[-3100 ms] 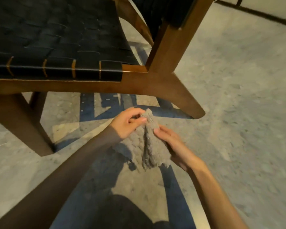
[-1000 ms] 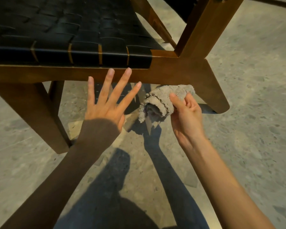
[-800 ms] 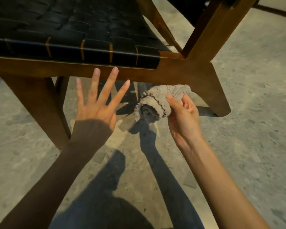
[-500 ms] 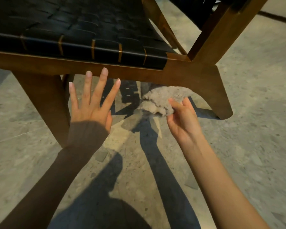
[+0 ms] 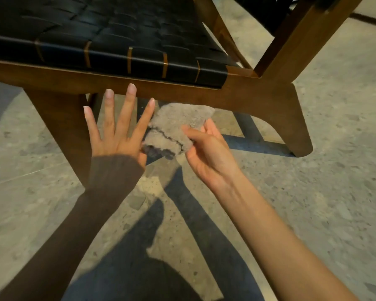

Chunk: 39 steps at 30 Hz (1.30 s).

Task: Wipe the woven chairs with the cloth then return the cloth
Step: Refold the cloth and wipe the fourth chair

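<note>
A chair with a black woven seat and a brown wooden frame fills the top of the head view. Just below its front rail a folded grey cloth hangs in the air. My right hand pinches the cloth's right side between thumb and fingers. My left hand is spread flat with straight fingers, its index finger and thumb side touching the cloth's left edge. The middle fingertip overlaps the chair's front rail.
The chair's front legs stand at left and right on a speckled stone floor. A second woven chair's back shows at the top right. Shadows of my arms lie on the floor below.
The cloth went from a roll to a flatter fold. My left hand moved right until it touches the cloth. The view shifted so the chair sits further right.
</note>
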Tool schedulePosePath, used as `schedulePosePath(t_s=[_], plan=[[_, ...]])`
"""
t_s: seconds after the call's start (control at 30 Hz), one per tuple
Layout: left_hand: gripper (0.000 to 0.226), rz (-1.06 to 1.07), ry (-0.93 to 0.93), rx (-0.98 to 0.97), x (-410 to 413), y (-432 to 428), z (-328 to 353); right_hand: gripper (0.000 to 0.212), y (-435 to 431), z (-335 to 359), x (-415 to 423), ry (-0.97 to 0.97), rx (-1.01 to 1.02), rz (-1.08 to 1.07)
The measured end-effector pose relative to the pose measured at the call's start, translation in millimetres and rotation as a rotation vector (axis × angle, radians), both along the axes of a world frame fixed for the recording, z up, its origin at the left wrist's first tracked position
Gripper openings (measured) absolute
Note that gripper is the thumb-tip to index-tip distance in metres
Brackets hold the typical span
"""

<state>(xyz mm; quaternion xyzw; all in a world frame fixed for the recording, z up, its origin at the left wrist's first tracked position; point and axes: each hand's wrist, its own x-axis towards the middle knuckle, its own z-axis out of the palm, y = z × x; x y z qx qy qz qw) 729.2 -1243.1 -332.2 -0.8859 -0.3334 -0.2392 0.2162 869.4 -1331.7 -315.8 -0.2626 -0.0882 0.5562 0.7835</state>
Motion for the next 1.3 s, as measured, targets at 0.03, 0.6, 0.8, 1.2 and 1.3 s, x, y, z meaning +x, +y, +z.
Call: schedulePosePath(t_s=[0.03,0.6,0.8,1.2,1.3], plan=[[0.098,0.011,-0.004,-0.014,-1,0,1,0.043,2,0,-7,-0.014,0.009,0.027],[0.087,0.087,-0.072,-0.013,-34,11,14,0.047,-2,-5,12,0.006,-0.018,-0.066],[0.086,0.119,-0.112,-0.090,-65,15,20,0.033,37,10,-41,-0.060,0.061,0.132],[0.100,0.138,-0.100,-0.111,-99,33,24,0.043,67,22,-83,-0.047,0.114,0.255],[0.098,0.087,-0.077,-0.091,-93,31,25,0.044,60,20,-74,0.063,0.113,0.210]])
